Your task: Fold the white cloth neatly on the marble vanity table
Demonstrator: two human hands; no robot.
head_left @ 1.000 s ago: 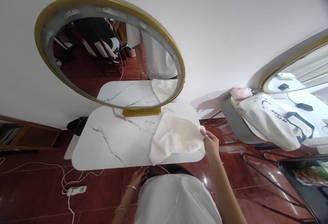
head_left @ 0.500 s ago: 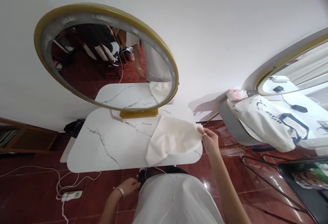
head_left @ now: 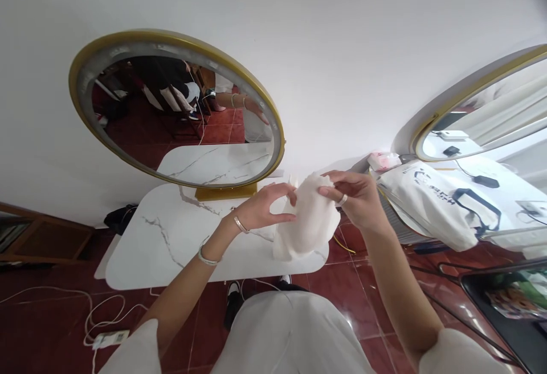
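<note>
A soft white cloth [head_left: 307, 220], pouch-like with a ruffled edge, hangs lifted over the right part of the marble-patterned table [head_left: 145, 248]. My right hand [head_left: 354, 197], a ring on one finger, pinches its upper edge between thumb and fingers. My left hand [head_left: 269, 206] is at the cloth's left side. Its thumb and fingers are spread apart, and the fingertips come up to the cloth; whether they touch it I cannot tell. The lower end of the cloth hangs close to the tabletop.
A round gold-framed mirror [head_left: 273, 109] stands at the table's back against the wall. To the right, another table holds a white canvas bag [head_left: 427, 203], a tissue pack [head_left: 383, 161] and a black adapter [head_left: 486, 181]. A power strip [head_left: 110, 340] and cables lie on the red floor.
My right hand has raised the cloth off the tabletop, so it hangs bunched. My left hand has come up from beside my lap to the cloth's left side.
</note>
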